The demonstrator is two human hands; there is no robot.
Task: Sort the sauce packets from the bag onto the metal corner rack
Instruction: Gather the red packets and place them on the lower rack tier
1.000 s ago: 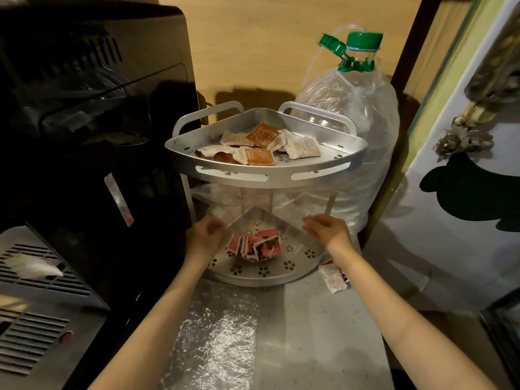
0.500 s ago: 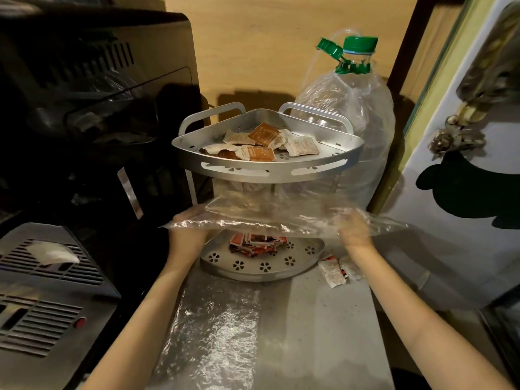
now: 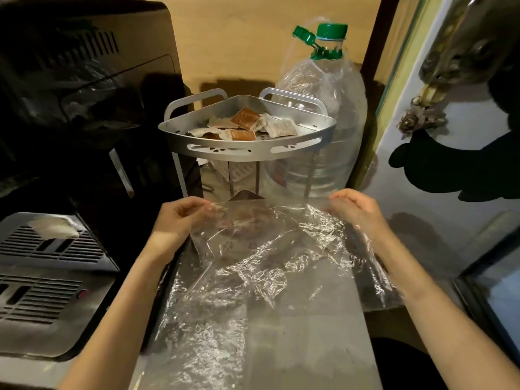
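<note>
The clear plastic bag (image 3: 267, 249), held up between the left hand (image 3: 180, 218) and right hand (image 3: 354, 212), screens the lower tier of the metal corner rack (image 3: 247, 153); only dim reddish shapes show through it. The bag's wrinkled film partly veils the right hand's fingertips. Print on the upper-tier sauce packets (image 3: 247, 125) is too small to read. Both forearms are cut off by the bottom edge.
</note>
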